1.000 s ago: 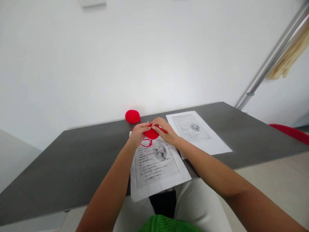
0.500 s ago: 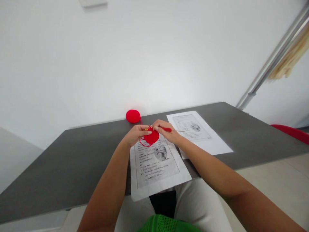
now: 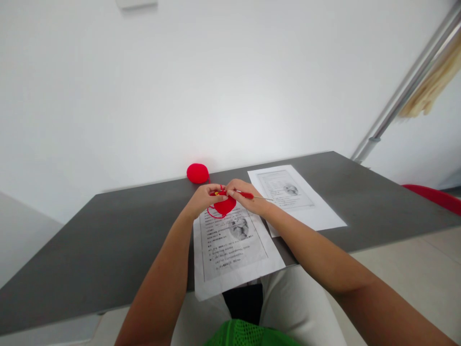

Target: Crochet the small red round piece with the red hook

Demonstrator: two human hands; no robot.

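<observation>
Head view: the left hand (image 3: 200, 200) is closed in a pinch on the red knitting (image 3: 225, 206), above the far end of the printed sheet (image 3: 234, 257) that overhangs the worktop's (image 3: 144, 235) front edge. The right hand (image 3: 245, 191) grips the hook (image 3: 247, 195), fingers closed; I cannot make out its tip. The yarn ball (image 3: 198, 173) sits at the back edge. Caution: I judge that a hard pull could roll the ball, and the slack loop (image 3: 212, 215) could snag the hook

Green top (image 3: 239, 331), fine mesh holes in front. Trousers (image 3: 297, 298) off-white, plain, softly creased. Left arm (image 3: 162, 274), right arm (image 3: 317, 252) bare as far as seen; left hand (image 3: 200, 199), right hand (image 3: 247, 198) likewise.
</observation>
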